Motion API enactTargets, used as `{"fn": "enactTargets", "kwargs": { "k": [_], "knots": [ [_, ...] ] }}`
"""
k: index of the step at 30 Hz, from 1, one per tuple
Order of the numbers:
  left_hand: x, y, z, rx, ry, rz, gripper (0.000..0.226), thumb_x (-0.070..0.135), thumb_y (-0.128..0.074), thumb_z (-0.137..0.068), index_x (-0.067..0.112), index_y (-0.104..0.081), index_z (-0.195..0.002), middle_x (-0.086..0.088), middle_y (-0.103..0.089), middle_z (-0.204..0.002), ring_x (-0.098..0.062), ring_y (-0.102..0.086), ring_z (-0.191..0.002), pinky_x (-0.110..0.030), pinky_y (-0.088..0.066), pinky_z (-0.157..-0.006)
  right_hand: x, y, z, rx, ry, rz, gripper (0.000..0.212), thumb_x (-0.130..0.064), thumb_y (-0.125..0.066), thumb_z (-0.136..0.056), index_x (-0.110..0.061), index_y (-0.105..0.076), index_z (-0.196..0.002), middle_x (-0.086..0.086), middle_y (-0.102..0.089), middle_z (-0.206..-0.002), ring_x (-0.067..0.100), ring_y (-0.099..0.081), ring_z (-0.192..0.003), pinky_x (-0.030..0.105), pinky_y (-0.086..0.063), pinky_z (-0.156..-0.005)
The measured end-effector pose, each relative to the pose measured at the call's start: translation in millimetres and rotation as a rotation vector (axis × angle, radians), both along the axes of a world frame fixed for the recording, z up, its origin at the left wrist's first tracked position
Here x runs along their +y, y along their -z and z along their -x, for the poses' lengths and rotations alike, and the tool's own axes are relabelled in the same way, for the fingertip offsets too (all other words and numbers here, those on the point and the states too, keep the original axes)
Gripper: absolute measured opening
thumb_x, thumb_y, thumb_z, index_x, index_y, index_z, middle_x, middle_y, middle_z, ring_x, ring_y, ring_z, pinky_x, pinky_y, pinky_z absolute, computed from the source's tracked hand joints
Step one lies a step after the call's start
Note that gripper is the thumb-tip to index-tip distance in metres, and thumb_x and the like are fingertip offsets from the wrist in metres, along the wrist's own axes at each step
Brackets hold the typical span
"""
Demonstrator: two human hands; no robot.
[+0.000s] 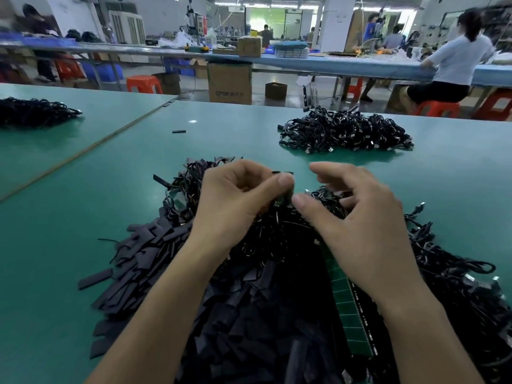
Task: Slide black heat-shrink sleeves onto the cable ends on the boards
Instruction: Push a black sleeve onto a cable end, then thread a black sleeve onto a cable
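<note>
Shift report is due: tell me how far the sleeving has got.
Done, probably: the cable bundle set aside far right, sleeves there too small to confirm. In hand: left hand pinches one sleeve; right hand open beside it. Left: a big sleeve pile and green board strip.

Curled left hand (235, 200) pinches; right hand (360, 225) spreads loosely beside it.
</note>
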State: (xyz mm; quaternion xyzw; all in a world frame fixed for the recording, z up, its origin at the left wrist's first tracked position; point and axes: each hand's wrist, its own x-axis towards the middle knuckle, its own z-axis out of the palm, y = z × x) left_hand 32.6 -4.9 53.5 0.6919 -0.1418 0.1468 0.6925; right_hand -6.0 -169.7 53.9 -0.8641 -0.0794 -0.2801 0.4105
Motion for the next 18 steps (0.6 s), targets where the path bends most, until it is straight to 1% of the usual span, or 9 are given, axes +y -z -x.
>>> {"fn": "enactTargets", "kwargs": {
  "k": [1, 2, 4, 6, 9, 11, 14, 16, 18],
  "knots": [
    [-0.4, 0.3, 0.9, 0.008, 0.055, 0.000, 0.025, 0.039, -0.080, -0.066, 0.017, -0.069, -0.070, 0.001, -0.064, -0.058, -0.008, -0.052, -0.049, -0.018, -0.045, -0.049, 2.6, -1.5, 0.9, -0.012, -0.067, -0.102, 0.037, -0.045, -0.075, -0.083, -0.037, -0.067, -0.117, -0.020, -0.068, -0.102, -0.002, -0.062, -0.102, 0.011, -0.047, -0.081],
    [-0.8, 0.6, 1.2, 0.024, 0.102, 0.013, 0.026, 0.037, -0.080, -0.065, 0.015, -0.068, -0.071, 0.001, -0.062, -0.056, -0.008, -0.051, -0.047, -0.017, -0.043, -0.048, 5.2, -2.4, 0.9, 0.002, -0.126, -0.191, 0.030, -0.044, -0.075, -0.084, -0.036, -0.069, -0.112, -0.019, -0.071, -0.097, -0.001, -0.066, -0.097, 0.013, -0.050, -0.078],
    [-1.2, 1.6, 1.2, 0.074, 0.166, 0.042, 0.026, 0.034, -0.078, -0.065, 0.012, -0.065, -0.070, 0.001, -0.059, -0.053, -0.008, -0.050, -0.045, -0.017, -0.043, -0.046, 10.1, -2.9, 0.2, 0.063, -0.223, -0.333, 0.018, -0.039, -0.078, -0.083, -0.031, -0.073, -0.098, -0.016, -0.074, -0.089, 0.002, -0.070, -0.086, 0.019, -0.054, -0.074],
    [-0.6, 2.3, 0.9, 0.140, 0.213, 0.071, 0.023, 0.034, -0.078, -0.063, 0.013, -0.067, -0.066, 0.001, -0.059, -0.053, -0.007, -0.052, -0.046, -0.017, -0.045, -0.046, 12.9, -2.5, -0.6, 0.101, -0.302, -0.439, 0.011, -0.033, -0.078, -0.078, -0.028, -0.072, -0.086, -0.012, -0.076, -0.082, 0.003, -0.071, -0.077, 0.018, -0.054, -0.073],
    [2.1, 3.1, -0.2, 0.229, 0.305, 0.147, 0.018, 0.033, -0.078, -0.061, 0.018, -0.069, -0.059, 0.004, -0.059, -0.054, -0.007, -0.055, -0.049, -0.018, -0.048, -0.049, 10.3, -1.7, -4.1, 0.146, -0.323, -0.481, 0.011, -0.018, -0.078, -0.082, -0.025, -0.070, -0.085, -0.012, -0.074, -0.075, 0.000, -0.067, -0.070, 0.017, -0.053, -0.071],
    [3.5, 3.8, -1.5, 0.245, 0.370, 0.169, 0.012, 0.030, -0.078, -0.061, 0.020, -0.072, -0.060, 0.005, -0.060, -0.055, -0.005, -0.056, -0.050, -0.017, -0.049, -0.050, 8.2, -2.6, -6.4, 0.170, -0.330, -0.502, 0.011, -0.014, -0.075, -0.084, -0.022, -0.068, -0.084, -0.015, -0.070, -0.068, -0.005, -0.061, -0.062, 0.013, -0.048, -0.062],
    [3.4, 4.8, -2.5, 0.230, 0.442, 0.181, 0.010, 0.026, -0.081, -0.066, 0.021, -0.073, -0.067, 0.006, -0.059, -0.060, -0.005, -0.052, -0.053, -0.016, -0.047, -0.054, 8.1, -3.8, -7.4, 0.216, -0.387, -0.593, 0.007, -0.020, -0.072, -0.079, -0.017, -0.066, -0.081, -0.014, -0.066, -0.062, -0.005, -0.056, -0.055, 0.009, -0.044, -0.054],
    [3.2, 5.8, -2.9, 0.226, 0.441, 0.169, 0.013, 0.029, -0.083, -0.068, 0.021, -0.072, -0.069, 0.005, -0.058, -0.063, -0.006, -0.051, -0.056, -0.016, -0.046, -0.055, 7.6, -3.8, -7.5, 0.270, -0.428, -0.651, 0.011, -0.028, -0.071, -0.072, -0.019, -0.068, -0.077, -0.013, -0.063, -0.061, -0.004, -0.052, -0.053, 0.011, -0.042, -0.050],
    [2.4, 7.2, -3.6, 0.218, 0.440, 0.157, 0.013, 0.032, -0.078, -0.071, 0.021, -0.072, -0.069, 0.007, -0.058, -0.062, -0.006, -0.050, -0.056, -0.016, -0.045, -0.056, 4.9, -3.0, -9.2, 0.327, -0.446, -0.658, 0.015, -0.035, -0.072, -0.068, -0.021, -0.072, -0.073, -0.010, -0.061, -0.065, 0.003, -0.046, -0.057, 0.017, -0.037, -0.050]
  ]
}}
